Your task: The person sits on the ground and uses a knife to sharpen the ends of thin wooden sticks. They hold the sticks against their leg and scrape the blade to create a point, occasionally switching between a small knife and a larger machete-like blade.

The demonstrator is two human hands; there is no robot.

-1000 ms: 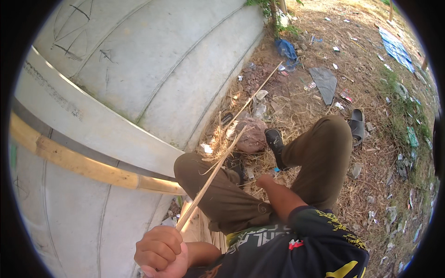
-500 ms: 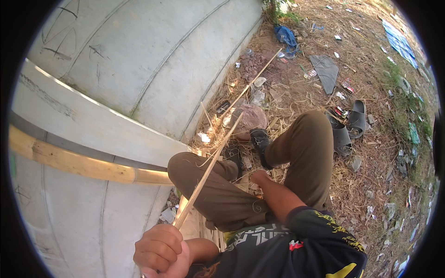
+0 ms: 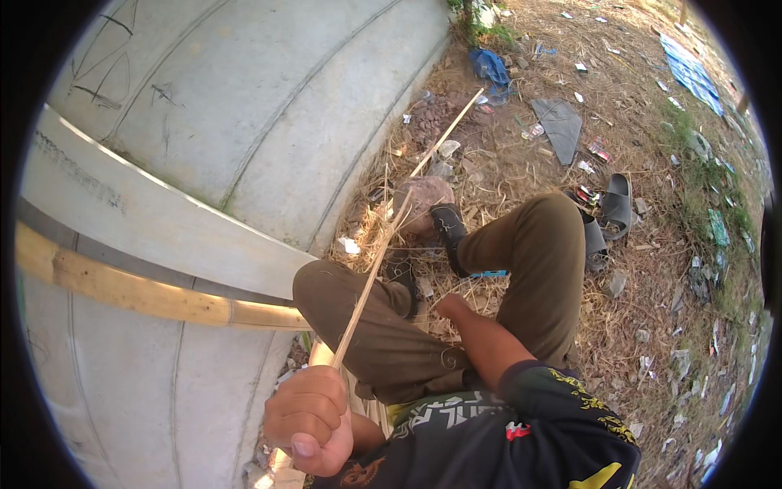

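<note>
My left hand [image 3: 311,420] is closed in a fist round the lower end of a thin pale bamboo strip [image 3: 364,303]. The strip slants up and away over my bent left knee, with fine fibres hanging off it. Near its far tip, a second pale strip [image 3: 448,137] continues in almost the same line toward the far ground; whether they touch is unclear. My right hand [image 3: 453,306] is low between my legs, by the inside of my right leg. Its fingers are hidden, so I cannot see what they hold.
At left stand a grey wall [image 3: 269,106], a pale beam [image 3: 163,204] and a bamboo pole [image 3: 147,281]. A reddish round block [image 3: 429,192] lies by my shoe [image 3: 448,232]. Grey sandals [image 3: 617,205], a blue bag [image 3: 490,67] and litter lie on straw-covered ground.
My left fist has moved right and slightly turned, bringing the strip nearer in line with the far one. A bit of something blue now shows between my legs. My right hand has barely shifted.
</note>
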